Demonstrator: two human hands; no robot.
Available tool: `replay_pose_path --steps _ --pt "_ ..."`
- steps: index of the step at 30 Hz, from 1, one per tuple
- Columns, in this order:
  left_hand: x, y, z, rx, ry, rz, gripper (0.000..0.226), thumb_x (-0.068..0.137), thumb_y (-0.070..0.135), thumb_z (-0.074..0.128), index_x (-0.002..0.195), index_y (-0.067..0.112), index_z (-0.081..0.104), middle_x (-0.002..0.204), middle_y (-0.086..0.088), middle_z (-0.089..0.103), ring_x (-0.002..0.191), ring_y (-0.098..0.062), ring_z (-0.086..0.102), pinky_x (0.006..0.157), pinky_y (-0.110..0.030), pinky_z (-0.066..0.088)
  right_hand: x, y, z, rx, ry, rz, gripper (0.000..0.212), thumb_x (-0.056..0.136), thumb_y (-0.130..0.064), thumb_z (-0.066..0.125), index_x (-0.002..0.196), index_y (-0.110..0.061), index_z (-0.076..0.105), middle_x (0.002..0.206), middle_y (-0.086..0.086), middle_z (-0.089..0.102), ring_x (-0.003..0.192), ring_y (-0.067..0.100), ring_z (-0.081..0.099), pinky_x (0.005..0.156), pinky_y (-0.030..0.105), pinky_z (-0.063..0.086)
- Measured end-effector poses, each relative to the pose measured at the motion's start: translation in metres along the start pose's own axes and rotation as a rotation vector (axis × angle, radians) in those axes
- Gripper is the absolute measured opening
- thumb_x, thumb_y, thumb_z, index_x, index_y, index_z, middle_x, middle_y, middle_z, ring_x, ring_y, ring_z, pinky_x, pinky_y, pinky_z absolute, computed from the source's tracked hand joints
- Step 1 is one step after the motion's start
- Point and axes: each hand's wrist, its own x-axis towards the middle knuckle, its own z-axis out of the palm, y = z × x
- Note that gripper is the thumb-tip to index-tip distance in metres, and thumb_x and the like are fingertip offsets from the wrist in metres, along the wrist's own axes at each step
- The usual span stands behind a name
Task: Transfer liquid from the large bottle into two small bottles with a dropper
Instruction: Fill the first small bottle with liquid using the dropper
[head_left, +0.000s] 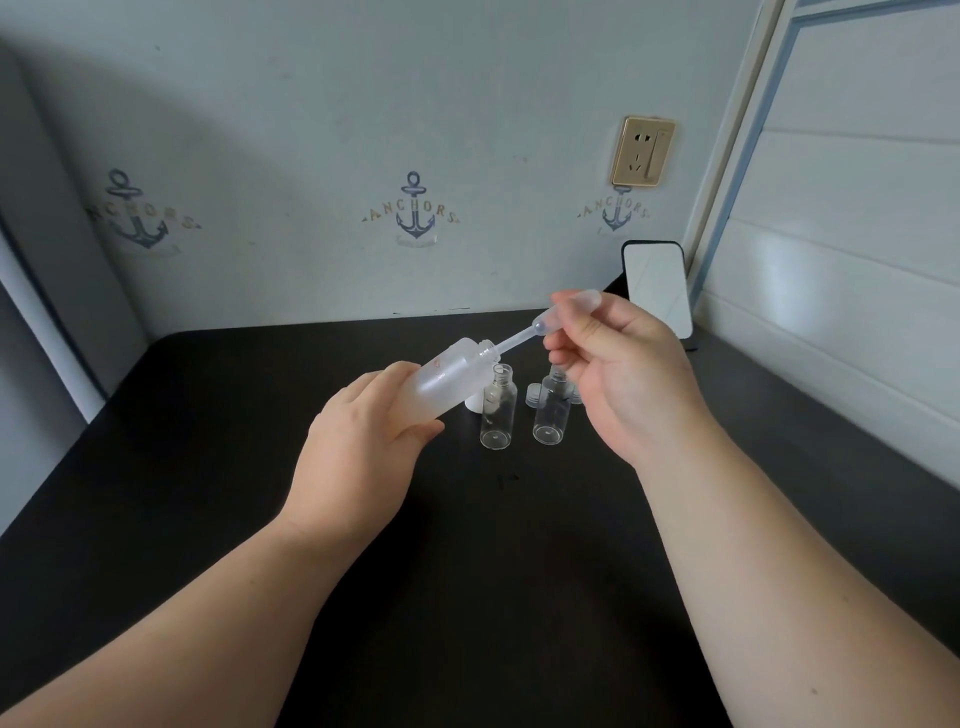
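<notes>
Left hand wraps the big bottle, tilted over the table. Right hand pinches the dropper bulb, tip in the bottle's mouth. Prob light, soft plastic; squeeze gently. Two small bottles stand open w/ nothing holding them, easy to tip.

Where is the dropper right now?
In the head view, the dropper is up in the right hand, just right of centre, its thin tip poking into the mouth of the large bottle tilted in the left hand.
</notes>
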Motion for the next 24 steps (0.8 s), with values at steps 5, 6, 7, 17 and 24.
replay_pose_path --steps 5,6,7,17,24 --pt "0.001 -0.002 0.002 0.005 0.006 -0.003 0.038 0.087 0.027 0.074 0.122 0.032 0.058 0.103 0.019 0.056 0.096 -0.012 0.053 0.079 -0.029 0.039 0.000 -0.010 -0.017 0.089 0.029 -0.003 0.013 0.092 -0.017 0.068 0.085 -0.012 0.078 0.086 0.000 0.074 0.073 0.011 0.063 0.070 0.022 0.053" --pt "0.001 -0.002 0.002 0.002 0.005 -0.008 0.038 0.087 0.027 0.074 0.121 0.033 0.058 0.102 0.019 0.056 0.095 -0.012 0.052 0.078 -0.028 0.039 0.001 -0.012 -0.019 0.112 0.046 -0.001 0.012 0.091 -0.017 0.069 0.086 -0.014 0.079 0.087 0.002 0.074 0.074 0.011 0.063 0.070 0.022 0.053" --pt "0.002 -0.003 0.002 0.002 0.004 -0.014 0.037 0.087 0.028 0.074 0.121 0.033 0.058 0.102 0.019 0.056 0.095 -0.011 0.052 0.078 -0.027 0.038 0.001 -0.013 -0.022 0.140 0.068 0.000 0.010 0.091 -0.018 0.069 0.088 -0.014 0.079 0.087 0.003 0.073 0.073 0.012 0.063 0.070 0.022 0.053" --pt "0.003 -0.006 0.002 -0.083 0.026 -0.094 0.029 0.087 0.031 0.071 0.109 0.043 0.055 0.094 0.022 0.060 0.094 0.006 0.052 0.069 -0.019 0.039 0.005 -0.016 -0.042 0.344 0.292 -0.057 0.010 0.097 -0.013 0.062 0.101 -0.007 0.069 0.079 0.001 0.073 0.070 0.012 0.066 0.071 0.022 0.055" --pt "0.004 -0.006 0.004 -0.192 0.050 -0.245 0.038 0.088 0.044 0.071 0.110 0.054 0.043 0.096 0.029 0.059 0.086 0.005 0.060 0.068 -0.022 0.045 0.008 -0.011 -0.054 0.522 0.381 -0.023 0.012 0.098 -0.013 0.065 0.104 -0.003 0.070 0.079 0.004 0.073 0.071 0.012 0.070 0.071 0.021 0.056"
